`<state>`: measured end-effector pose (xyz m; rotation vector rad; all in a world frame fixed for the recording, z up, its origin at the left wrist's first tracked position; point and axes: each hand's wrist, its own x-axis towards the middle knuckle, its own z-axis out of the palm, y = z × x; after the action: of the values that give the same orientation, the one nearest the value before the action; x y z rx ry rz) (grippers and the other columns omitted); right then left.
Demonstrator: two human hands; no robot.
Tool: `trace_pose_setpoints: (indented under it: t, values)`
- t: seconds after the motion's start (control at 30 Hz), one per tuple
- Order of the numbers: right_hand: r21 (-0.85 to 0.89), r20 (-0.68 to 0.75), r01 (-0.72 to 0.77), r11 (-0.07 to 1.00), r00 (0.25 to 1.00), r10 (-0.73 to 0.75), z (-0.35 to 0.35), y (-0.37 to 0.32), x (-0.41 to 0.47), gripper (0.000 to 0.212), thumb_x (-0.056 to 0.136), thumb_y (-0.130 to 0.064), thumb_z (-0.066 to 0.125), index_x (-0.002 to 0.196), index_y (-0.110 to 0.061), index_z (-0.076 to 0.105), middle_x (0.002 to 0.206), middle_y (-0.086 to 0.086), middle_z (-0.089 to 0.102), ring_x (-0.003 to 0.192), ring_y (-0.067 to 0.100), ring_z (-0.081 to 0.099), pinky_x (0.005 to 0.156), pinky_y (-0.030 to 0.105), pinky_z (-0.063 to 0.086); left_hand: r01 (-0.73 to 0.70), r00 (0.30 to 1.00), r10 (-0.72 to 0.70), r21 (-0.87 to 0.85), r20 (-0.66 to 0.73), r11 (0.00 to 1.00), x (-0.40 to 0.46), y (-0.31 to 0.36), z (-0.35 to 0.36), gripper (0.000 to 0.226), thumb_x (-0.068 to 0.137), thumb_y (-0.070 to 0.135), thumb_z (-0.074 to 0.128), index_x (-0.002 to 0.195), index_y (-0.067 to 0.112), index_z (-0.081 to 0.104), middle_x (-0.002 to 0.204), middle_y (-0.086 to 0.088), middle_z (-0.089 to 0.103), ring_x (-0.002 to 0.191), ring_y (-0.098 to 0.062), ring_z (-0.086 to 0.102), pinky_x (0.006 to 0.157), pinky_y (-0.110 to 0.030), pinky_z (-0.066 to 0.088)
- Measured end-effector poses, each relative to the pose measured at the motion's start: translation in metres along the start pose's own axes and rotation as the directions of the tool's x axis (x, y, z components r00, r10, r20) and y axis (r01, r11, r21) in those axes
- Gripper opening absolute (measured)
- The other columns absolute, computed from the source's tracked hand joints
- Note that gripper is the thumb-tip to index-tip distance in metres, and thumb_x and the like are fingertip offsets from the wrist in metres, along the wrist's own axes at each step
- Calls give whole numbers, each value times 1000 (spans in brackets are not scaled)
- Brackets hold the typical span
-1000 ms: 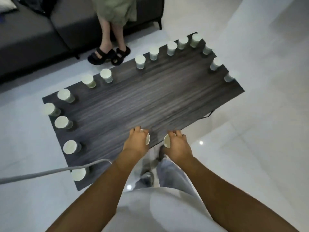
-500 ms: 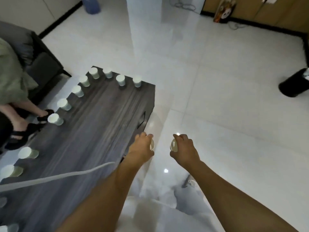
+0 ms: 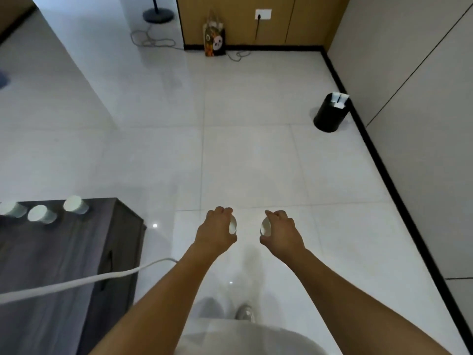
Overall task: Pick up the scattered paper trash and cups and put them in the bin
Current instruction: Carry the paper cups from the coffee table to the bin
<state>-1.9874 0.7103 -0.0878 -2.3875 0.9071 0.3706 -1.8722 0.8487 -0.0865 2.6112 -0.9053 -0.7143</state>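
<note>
Left hand and right hand each grip a cup, bin well ahead-right: walk right up, release directly over its mouth.

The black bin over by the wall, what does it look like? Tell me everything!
The bin is a small round black tub with smooth sides, open at the top. It stands upright on the white floor, close beside the black skirting of the wall. White paper bits stick up out of it. Neither hand touches it.
</note>
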Motion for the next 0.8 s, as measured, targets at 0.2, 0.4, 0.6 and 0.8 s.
trace_pose_setpoints:
  t: [0.2,0.4,0.6,0.8]
  values:
    - [80,-63,-69,994,995,74,-68,52,79,72,85,-28,64,148,-19,30,144,4,34,128,26,37,96,37,47,-102,991,96,71,90,992,104,72,-11,62,82,26,64,138,17,39,134,-2,44,121,-22,41,88,-37,50]
    - [120,-96,-158,980,981,170,-140,86,183,70,87,-28,64,148,-19,30,144,4,33,128,27,37,96,39,47,-212,972,197,119,126,970,242,135,-41,61,84,25,62,139,16,38,135,-5,44,122,-23,41,92,-38,49]
    - [188,-140,-215,958,960,243,-217,108,282,71,87,-28,64,148,-19,29,144,5,32,128,27,36,97,40,47,-305,944,277,158,179,939,369,204,-81,63,86,28,61,142,16,35,139,-4,39,126,-24,37,94,-39,47]
    - [225,-150,-267,937,941,304,-282,156,357,71,87,-28,64,149,-19,29,144,4,32,127,26,37,96,38,47,-374,913,327,182,245,909,470,281,-90,64,86,28,61,143,15,34,139,-4,39,126,-24,37,94,-38,47]
